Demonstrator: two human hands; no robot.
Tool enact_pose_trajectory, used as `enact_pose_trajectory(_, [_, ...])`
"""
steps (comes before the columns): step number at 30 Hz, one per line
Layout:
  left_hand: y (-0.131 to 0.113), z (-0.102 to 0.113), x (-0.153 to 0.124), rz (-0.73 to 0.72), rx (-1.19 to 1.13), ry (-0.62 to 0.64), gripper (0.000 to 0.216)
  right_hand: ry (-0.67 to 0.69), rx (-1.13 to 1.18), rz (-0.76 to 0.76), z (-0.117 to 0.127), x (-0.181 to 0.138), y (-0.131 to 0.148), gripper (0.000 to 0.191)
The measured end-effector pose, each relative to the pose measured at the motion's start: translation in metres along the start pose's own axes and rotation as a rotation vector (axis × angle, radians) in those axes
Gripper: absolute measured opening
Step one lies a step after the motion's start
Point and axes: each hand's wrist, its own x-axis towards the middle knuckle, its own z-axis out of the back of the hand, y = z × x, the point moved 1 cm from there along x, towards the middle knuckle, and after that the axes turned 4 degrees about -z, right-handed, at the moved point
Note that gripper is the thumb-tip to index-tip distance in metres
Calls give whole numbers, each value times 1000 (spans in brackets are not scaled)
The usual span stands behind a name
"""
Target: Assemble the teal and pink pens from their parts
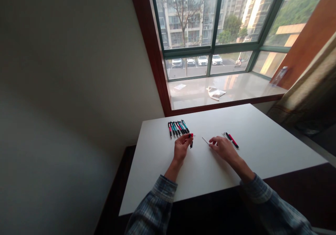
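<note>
Fingers pinched, my left hand (181,147) holds a small red and black pen part (192,135) over the white table. A short black piece (191,144) shows just below those fingertips; whether it joins the red part I cannot tell. My right hand (222,147) has its thumb and fingers closed at the near end of a thin pen refill (205,140), which points away to the left. Beyond my left hand, several click pens (178,128) in red, teal and black lie side by side. Right of my right hand lie a red and black pen barrel (233,141) and thin pieces.
The white table (157,172) runs up to the window. On the sill (194,98) are a crumpled wrapper (216,93), a flat white paper (180,86) and a clear bottle (280,76). A wall stands at the left, a curtain (301,84) at the right.
</note>
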Motion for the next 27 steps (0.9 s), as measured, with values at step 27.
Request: enact_pose_trajectory(27, [9,19,12,-56,57,-247,48,46,-28,211,-37,110,63,17])
